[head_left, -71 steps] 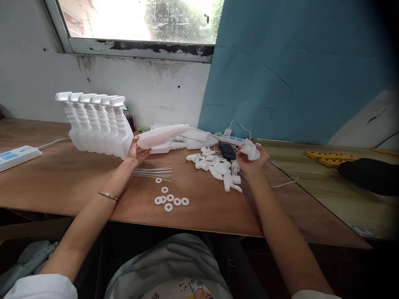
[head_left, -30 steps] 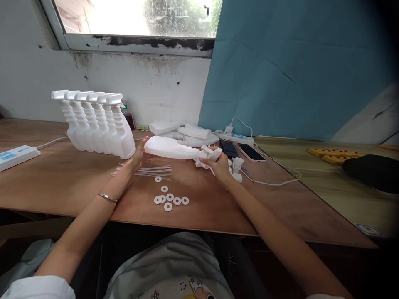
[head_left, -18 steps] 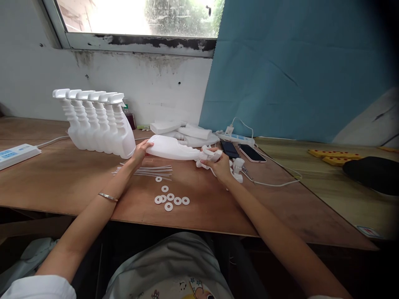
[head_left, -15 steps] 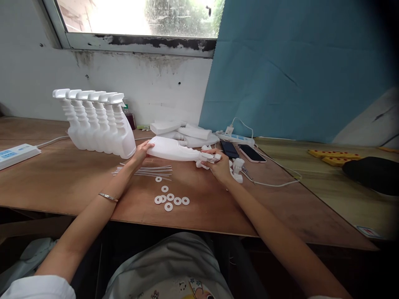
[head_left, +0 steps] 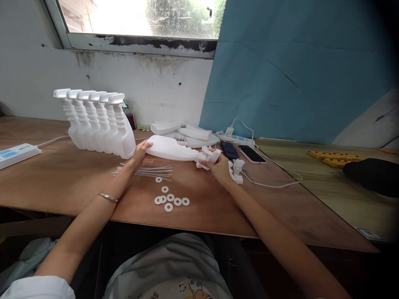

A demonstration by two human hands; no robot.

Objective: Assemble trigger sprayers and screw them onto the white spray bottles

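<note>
A white plastic spray bottle (head_left: 170, 148) lies sideways in the air just above the table, its base to the left. My left hand (head_left: 141, 154) is closed round the base end. At the neck, my right hand (head_left: 219, 166) grips a white trigger spray head (head_left: 210, 155), which meets the bottle's mouth. The fingers hide part of that joint. Below the bottle, several white ring washers (head_left: 170, 197) lie loose on the table. Thin white tubes (head_left: 154, 170) lie in a bunch beside my left wrist.
Several upright spray bottles (head_left: 96, 124) with heads stand in a row at left. Headless bottles (head_left: 193, 133) are piled behind. More spray heads (head_left: 237, 168), two phones (head_left: 253, 154) and a cable (head_left: 277, 185) lie at right. Power strips (head_left: 18, 154) sit at left and at the back.
My right hand has turned the spray head about the bottle's neck, so its broader side now shows. The bottle has shifted very slightly left.
</note>
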